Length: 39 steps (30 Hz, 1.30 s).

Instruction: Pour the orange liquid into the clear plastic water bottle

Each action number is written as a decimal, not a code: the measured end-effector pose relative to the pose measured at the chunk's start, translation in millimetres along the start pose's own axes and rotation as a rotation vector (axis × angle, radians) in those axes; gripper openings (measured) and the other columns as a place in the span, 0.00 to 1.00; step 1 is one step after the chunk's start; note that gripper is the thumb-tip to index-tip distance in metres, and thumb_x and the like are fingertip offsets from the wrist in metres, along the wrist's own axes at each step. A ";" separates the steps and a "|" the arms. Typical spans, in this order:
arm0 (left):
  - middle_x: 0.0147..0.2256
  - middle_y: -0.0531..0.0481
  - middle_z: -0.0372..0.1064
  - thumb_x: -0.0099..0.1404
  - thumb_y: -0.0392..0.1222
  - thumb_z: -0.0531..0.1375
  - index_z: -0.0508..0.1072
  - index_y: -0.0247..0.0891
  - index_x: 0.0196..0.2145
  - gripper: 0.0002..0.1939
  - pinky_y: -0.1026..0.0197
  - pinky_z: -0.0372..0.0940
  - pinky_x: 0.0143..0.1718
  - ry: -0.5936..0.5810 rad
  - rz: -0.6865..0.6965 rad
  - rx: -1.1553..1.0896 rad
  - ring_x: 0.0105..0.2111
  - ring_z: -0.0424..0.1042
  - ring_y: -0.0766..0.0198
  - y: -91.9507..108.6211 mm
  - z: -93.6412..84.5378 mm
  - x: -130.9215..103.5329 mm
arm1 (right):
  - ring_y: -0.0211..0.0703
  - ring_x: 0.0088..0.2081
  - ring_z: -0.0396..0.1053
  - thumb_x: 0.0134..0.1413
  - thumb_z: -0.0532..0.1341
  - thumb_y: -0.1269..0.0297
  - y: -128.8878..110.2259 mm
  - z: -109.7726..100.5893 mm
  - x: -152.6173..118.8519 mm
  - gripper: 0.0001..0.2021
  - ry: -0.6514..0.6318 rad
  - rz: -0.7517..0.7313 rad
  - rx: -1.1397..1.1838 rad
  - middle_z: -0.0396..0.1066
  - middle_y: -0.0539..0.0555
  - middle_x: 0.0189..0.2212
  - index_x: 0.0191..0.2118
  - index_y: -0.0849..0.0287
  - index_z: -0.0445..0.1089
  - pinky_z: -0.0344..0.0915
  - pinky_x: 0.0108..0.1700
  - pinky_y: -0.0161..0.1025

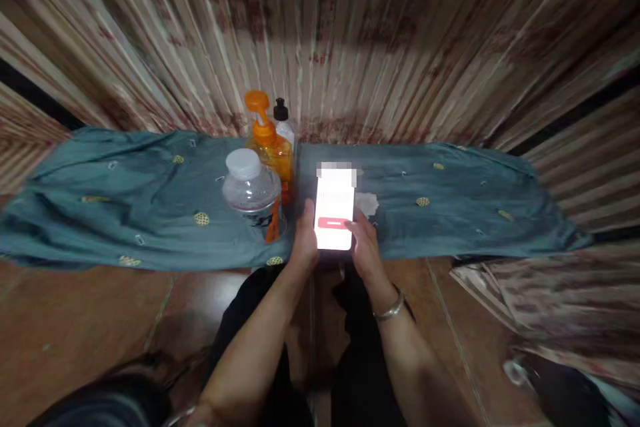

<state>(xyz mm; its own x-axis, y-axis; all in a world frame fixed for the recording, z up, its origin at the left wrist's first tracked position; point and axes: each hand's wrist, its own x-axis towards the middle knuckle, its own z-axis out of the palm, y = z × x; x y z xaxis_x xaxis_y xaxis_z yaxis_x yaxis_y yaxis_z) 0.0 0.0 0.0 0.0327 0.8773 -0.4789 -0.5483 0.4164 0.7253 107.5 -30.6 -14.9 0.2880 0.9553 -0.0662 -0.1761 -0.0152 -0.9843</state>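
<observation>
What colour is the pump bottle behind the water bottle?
Orange, pump head included; the pump bottle shows best in the head view.

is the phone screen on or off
On. The phone held between the left hand and right hand glows bright white with a red bar low on its screen.

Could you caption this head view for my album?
Both hands hold a lit phone beside bottles.

3 bottles crowd the middle of the teal cloth (125, 193): a clear bottle (251, 192) in front, an orange pump bottle (267, 140) and a black-capped bottle (283, 121) behind. Bare cloth stretches wide to either side. Curtains (350, 40) close off the back.
</observation>
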 end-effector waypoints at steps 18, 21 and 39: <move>0.38 0.33 0.89 0.83 0.62 0.58 0.89 0.29 0.44 0.33 0.47 0.83 0.53 0.006 0.034 0.022 0.44 0.92 0.42 -7.2 -6.5 9.2 | 0.64 0.59 0.83 0.53 0.66 0.52 10.5 0.1 4.5 0.21 -0.055 -0.034 0.032 0.91 0.54 0.48 0.51 0.53 0.84 0.78 0.65 0.56; 0.39 0.33 0.89 0.82 0.64 0.59 0.89 0.29 0.44 0.33 0.47 0.83 0.53 0.005 0.040 0.024 0.45 0.92 0.41 -7.4 -6.8 8.9 | 0.64 0.59 0.83 0.53 0.66 0.53 10.0 0.7 4.4 0.21 -0.047 -0.033 0.037 0.91 0.54 0.46 0.50 0.53 0.84 0.78 0.66 0.57; 0.42 0.32 0.90 0.79 0.68 0.61 0.89 0.30 0.45 0.34 0.45 0.81 0.57 -0.046 0.083 -0.035 0.49 0.91 0.39 -12.6 -4.3 13.1 | 0.65 0.69 0.79 0.56 0.74 0.41 11.8 1.8 3.9 0.38 0.032 -0.133 -0.041 0.84 0.65 0.66 0.67 0.56 0.74 0.75 0.73 0.62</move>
<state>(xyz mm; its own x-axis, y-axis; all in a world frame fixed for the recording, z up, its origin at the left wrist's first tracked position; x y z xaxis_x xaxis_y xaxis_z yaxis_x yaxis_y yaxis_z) 3.7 5.2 -17.5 0.0241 0.9186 -0.3945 -0.5798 0.3343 0.7430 104.9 -26.5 -26.5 0.3364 0.9398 0.0608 -0.0962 0.0985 -0.9905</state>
